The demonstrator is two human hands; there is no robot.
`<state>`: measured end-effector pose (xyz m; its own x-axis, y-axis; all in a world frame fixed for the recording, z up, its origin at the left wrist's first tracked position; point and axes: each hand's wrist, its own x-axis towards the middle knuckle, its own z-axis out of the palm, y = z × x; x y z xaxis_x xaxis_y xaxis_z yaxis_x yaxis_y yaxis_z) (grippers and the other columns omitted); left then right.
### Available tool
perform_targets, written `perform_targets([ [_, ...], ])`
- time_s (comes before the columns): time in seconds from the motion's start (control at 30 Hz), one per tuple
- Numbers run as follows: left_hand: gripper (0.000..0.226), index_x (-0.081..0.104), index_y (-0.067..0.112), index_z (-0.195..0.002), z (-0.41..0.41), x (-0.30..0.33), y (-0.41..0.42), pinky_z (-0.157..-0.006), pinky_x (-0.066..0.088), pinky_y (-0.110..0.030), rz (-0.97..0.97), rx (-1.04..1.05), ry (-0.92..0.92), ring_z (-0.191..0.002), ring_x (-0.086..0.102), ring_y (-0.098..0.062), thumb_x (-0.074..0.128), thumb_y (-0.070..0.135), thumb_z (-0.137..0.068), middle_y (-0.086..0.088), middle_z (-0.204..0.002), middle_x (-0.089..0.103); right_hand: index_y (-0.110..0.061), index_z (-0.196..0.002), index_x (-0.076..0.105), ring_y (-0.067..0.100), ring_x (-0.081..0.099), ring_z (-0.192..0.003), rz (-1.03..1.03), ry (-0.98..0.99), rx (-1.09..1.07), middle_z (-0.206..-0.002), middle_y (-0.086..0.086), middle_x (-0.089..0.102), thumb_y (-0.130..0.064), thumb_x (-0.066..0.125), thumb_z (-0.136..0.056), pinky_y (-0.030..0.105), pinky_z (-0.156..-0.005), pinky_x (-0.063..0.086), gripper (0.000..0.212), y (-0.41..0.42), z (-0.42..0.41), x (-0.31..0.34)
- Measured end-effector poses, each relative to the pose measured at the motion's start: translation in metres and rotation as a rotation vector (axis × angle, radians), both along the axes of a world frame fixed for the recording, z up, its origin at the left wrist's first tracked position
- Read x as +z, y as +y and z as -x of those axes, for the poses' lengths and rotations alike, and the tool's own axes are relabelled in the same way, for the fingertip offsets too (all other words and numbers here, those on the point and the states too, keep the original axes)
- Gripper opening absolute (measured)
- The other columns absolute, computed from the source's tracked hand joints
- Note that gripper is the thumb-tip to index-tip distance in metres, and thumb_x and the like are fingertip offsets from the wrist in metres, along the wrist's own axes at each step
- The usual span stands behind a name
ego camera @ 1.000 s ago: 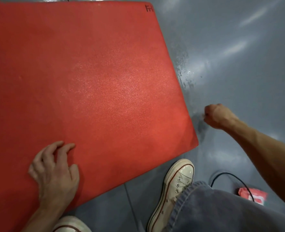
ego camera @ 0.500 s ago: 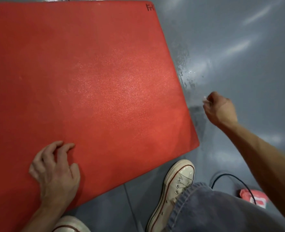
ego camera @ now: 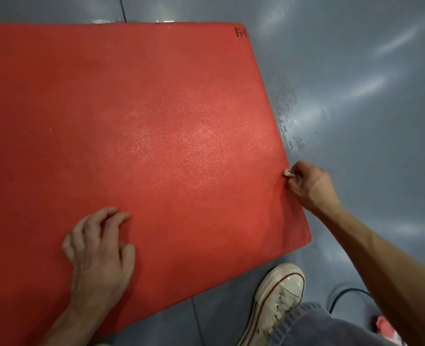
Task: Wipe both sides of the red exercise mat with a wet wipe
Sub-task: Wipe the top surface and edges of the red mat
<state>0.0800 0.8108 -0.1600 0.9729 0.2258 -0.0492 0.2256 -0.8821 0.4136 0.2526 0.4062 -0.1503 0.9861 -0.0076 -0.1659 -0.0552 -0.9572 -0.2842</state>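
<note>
A red exercise mat (ego camera: pixel 141 136) lies flat on a glossy grey floor (ego camera: pixel 356 96), filling most of the head view, its right edge running diagonally down toward a rounded near corner. A small dark logo (ego camera: pixel 240 32) marks its far right corner.

The person's left hand (ego camera: pixel 99 253) rests palm-down on the mat's near portion, fingers bent at the knuckles with the fingertips pressing into the red surface and the thumb tucked alongside; it grasps nothing. The bare forearm runs down and left out of view.

The right hand (ego camera: pixel 308 183) reaches to the mat's right edge, the arm stretched out from the lower right corner of the view. Its fingers are curled and pinch a small bunched wet wipe (ego camera: pixel 288 173), of which only a pale scrap shows at the fingertips, held against the mat's edge. The two hands are well apart, one on the mat, one at its side.

Wet streaks and droplets (ego camera: pixel 290 121) glisten on the floor just beside the mat's right edge. A white canvas sneaker (ego camera: pixel 278 298) with a red sole stripe stands near the mat's near corner, below it a denim trouser leg (ego camera: pixel 313 328). A thin black cable (ego camera: pixel 343 294) loops on the floor behind the right arm, and a red-and-white packet (ego camera: pixel 387 329) lies partly hidden at the lower right.
</note>
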Motion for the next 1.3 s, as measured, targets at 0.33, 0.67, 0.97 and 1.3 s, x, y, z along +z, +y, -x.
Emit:
perform_targets([
  [0.33, 0.05, 0.068, 0.012, -0.12, -0.016, -0.003, -0.005, -0.103, 0.032, -0.061, 0.053, 0.015, 0.003, -0.122, 0.047, -0.041, 0.049, 0.023, -0.076, -0.009, -0.129, 0.056, -0.006, -0.075, 0.061, 0.037, 0.062, -0.06, 0.035, 0.116, 0.045, -0.062, 0.013, 0.062, -0.034, 0.05, -0.086, 0.031, -0.055, 0.036, 0.033, -0.009, 0.017, 0.025],
  [0.67, 0.048, 0.067, 0.013, -0.12, -0.013, -0.003, -0.001, -0.103, 0.033, -0.06, 0.048, 0.003, 0.03, -0.123, 0.046, -0.038, 0.049, 0.026, -0.077, -0.008, -0.131, 0.057, -0.004, -0.099, 0.067, 0.041, 0.067, -0.097, 0.603, 0.464, 0.002, -0.106, 0.025, 0.067, -0.033, 0.063, -0.093, 0.042, -0.079, 0.057, 0.03, -0.028, -0.017, 0.029],
  [0.97, 0.048, 0.068, 0.012, -0.119, -0.015, -0.005, -0.004, -0.101, 0.033, -0.062, 0.032, 0.011, 0.016, -0.122, 0.046, -0.04, 0.048, 0.025, -0.077, -0.009, -0.129, 0.056, -0.018, -0.085, 0.071, 0.025, 0.065, -0.092, -0.106, -0.004, -0.13, -0.096, 0.005, 0.069, -0.034, 0.06, -0.1, 0.04, -0.082, 0.051, 0.025, 0.005, -0.024, 0.024],
  [1.3, 0.048, 0.067, 0.012, -0.119, -0.014, -0.006, -0.003, -0.101, 0.034, -0.064, 0.038, 0.005, 0.018, -0.123, 0.045, -0.039, 0.048, 0.026, -0.077, -0.009, -0.13, 0.056, -0.006, -0.086, 0.062, 0.039, 0.064, -0.085, 0.202, 0.118, 0.061, -0.093, 0.019, 0.065, -0.017, 0.066, -0.09, 0.043, -0.07, 0.05, 0.013, 0.001, -0.022, 0.01],
])
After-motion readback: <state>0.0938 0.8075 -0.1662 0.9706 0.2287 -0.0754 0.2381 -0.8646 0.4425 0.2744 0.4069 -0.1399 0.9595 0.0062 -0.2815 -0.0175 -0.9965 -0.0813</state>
